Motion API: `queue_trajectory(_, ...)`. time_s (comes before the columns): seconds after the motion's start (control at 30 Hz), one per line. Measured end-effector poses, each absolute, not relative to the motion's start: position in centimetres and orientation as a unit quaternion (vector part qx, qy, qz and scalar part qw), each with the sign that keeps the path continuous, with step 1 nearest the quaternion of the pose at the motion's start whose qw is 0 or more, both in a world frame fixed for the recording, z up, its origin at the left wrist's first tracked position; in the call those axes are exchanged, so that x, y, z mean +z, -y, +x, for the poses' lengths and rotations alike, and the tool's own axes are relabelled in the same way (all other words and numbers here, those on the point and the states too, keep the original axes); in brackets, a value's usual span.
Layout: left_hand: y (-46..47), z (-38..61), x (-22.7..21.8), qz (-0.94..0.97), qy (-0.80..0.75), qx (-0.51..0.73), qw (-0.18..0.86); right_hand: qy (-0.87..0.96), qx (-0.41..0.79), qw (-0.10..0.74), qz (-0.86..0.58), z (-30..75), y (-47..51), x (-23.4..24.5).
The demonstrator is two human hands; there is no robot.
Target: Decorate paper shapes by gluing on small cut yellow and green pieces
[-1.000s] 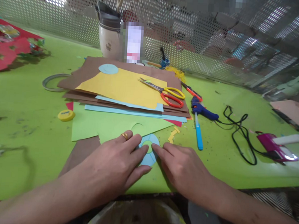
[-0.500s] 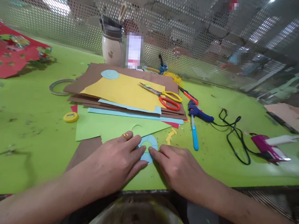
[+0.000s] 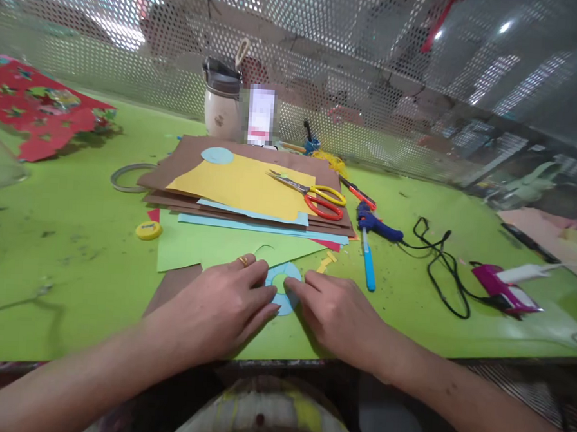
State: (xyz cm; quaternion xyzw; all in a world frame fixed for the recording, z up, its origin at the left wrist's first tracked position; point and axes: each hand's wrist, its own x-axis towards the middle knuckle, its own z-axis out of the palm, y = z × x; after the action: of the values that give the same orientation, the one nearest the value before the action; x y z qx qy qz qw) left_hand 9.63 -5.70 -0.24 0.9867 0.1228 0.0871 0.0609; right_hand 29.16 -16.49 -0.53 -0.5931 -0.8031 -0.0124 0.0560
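A light blue paper ring lies flat on a green sheet near the table's front edge. My left hand, with a gold ring on one finger, lies flat with its fingertips pressed on the ring's left side. My right hand presses its fingertips on the ring's right side, fingers stretched out. Neither hand grips anything. Part of the paper ring is hidden under my fingers.
A stack of brown, yellow and blue sheets lies beyond, with scissors on it. A blue glue gun with black cord, a blue pen, a pink tool, a yellow cap, a tape ring and a jar stand around.
The camera has tilted up and back, so everything sits lower and smaller. Both hands stay pressed on the blue ring, with the fingers shifted only slightly.
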Motion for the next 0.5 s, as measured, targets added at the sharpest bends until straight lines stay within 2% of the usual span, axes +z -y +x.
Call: queue_trajectory(0.5,6.04,10.17,0.15,0.983,-0.082,0.149,0.070,0.813,-0.013,0.040,-0.581,29.40,16.49,-0.59)
